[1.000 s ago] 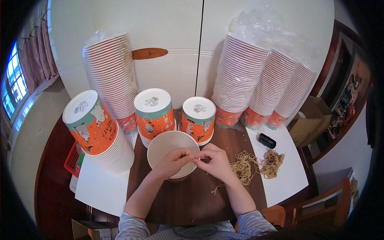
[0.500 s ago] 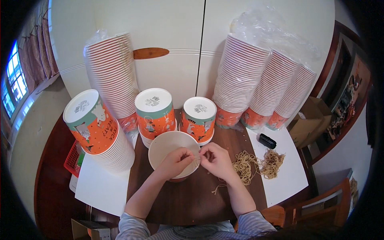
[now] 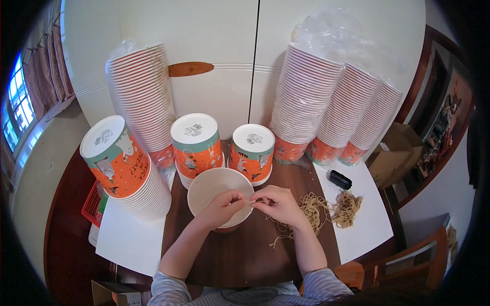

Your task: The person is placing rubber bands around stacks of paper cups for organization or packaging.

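Left hand (image 3: 223, 208) and right hand (image 3: 279, 204) meet over the near right rim of the open paper bucket (image 3: 208, 189). Each has thumb and forefinger pinched on a short pale strand (image 3: 250, 202), apparently cord; other fingers are curled. Whether the strand passes through the bucket wall cannot be told. The bucket stands mouth up on the brown tabletop (image 3: 219, 262), near the centre.

Possible faults:
- Strand slips out. Likely cause: fingertip grip on a thin, short end.
- Bucket shifts or tips. Likely cause: sideways pull on the rim, as neither hand appears to brace the body.
- Cord snags. Likely cause: loose tails of the tangled cord pile (image 3: 312, 217) lie just beside the right forearm.

Materials: bucket, smooth pale inner wall, round rolled rim. Cord, tan, seemingly twisted fibre, in loose loops; a denser cord bundle (image 3: 346, 210) lies to the right. Far side: two printed upturned bucket stacks, left (image 3: 196, 153) and right (image 3: 251, 152), orange and green with flat white bases. Far right: tall nested stacks (image 3: 308, 97) with ribbed rims, under clear crinkled film (image 3: 326, 30).
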Demonstrator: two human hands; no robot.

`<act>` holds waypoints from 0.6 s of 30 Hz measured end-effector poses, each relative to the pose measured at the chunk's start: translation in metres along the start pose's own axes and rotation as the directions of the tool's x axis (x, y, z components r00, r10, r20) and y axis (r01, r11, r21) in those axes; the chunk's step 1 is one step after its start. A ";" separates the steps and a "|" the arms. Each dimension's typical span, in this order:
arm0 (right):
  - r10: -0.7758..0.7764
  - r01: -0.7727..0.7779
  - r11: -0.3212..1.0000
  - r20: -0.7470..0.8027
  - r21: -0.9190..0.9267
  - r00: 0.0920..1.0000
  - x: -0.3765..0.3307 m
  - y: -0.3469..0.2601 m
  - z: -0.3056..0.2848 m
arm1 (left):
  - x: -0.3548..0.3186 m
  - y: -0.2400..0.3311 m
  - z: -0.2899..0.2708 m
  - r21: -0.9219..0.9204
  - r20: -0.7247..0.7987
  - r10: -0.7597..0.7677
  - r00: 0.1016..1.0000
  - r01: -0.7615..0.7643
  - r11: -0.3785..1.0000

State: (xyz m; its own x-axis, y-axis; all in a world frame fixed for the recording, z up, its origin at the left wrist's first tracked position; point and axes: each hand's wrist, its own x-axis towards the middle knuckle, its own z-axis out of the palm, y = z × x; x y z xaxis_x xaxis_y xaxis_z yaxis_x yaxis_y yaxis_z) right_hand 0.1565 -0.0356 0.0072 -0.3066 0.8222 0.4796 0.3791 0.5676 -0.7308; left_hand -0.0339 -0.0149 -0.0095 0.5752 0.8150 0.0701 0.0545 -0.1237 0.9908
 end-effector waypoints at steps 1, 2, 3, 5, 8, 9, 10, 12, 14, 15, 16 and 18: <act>-0.052 0.052 0.998 -0.006 -0.037 0.999 0.000 0.001 0.001 | 0.000 0.001 0.000 -0.025 0.020 -0.020 1.000 0.021 0.999; -0.051 0.051 0.998 -0.006 -0.038 0.999 0.001 0.004 0.001 | 0.000 0.002 0.000 -0.025 0.021 -0.020 1.000 0.021 0.999; -0.145 0.143 0.987 -0.026 -0.067 0.989 0.002 0.007 0.001 | 0.000 0.005 0.001 -0.023 0.015 -0.038 0.999 0.038 0.999; -0.239 0.234 0.967 -0.041 -0.098 0.970 0.003 0.009 0.002 | 0.000 0.005 0.001 -0.021 0.008 -0.055 0.998 0.055 0.998; -0.221 0.217 0.970 -0.025 -0.109 0.975 0.003 0.010 0.003 | 0.001 -0.002 0.000 -0.033 0.022 -0.038 0.999 0.039 0.999; -0.219 0.215 0.970 -0.026 -0.115 0.975 0.003 0.011 0.003 | 0.001 -0.002 0.000 -0.052 0.025 -0.040 0.999 0.041 0.998; -0.218 0.213 0.970 -0.027 -0.121 0.976 0.003 0.011 0.003 | 0.001 -0.003 0.000 -0.072 0.028 -0.041 0.999 0.043 0.997; -0.205 0.200 0.972 -0.028 -0.125 0.978 0.002 0.012 0.004 | 0.001 -0.003 -0.001 -0.057 0.028 -0.035 0.999 0.037 0.998; -0.193 0.187 0.974 -0.031 -0.131 0.981 0.002 0.011 0.004 | 0.001 -0.002 0.000 -0.043 0.028 -0.030 0.999 0.031 0.999; -0.177 0.170 0.978 -0.044 -0.123 0.983 0.002 0.011 0.004 | 0.001 0.002 0.000 -0.056 0.023 -0.030 0.999 0.031 0.998; -0.160 0.153 0.981 -0.056 -0.115 0.985 0.001 0.010 0.003 | 0.001 0.003 0.001 -0.069 0.019 -0.030 0.999 0.032 0.997; -0.141 0.135 0.986 -0.059 -0.095 0.988 0.002 0.009 0.004 | 0.001 -0.007 -0.002 -0.024 0.004 0.040 0.999 -0.040 0.999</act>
State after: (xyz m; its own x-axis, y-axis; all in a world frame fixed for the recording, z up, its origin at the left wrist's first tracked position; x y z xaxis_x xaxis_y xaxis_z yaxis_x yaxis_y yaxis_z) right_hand 0.1562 -0.0296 -0.0001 -0.3045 0.7353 0.6055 0.4154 0.6746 -0.6102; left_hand -0.0355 -0.0117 -0.0158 0.5804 0.8070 0.1092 0.0116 -0.1423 0.9898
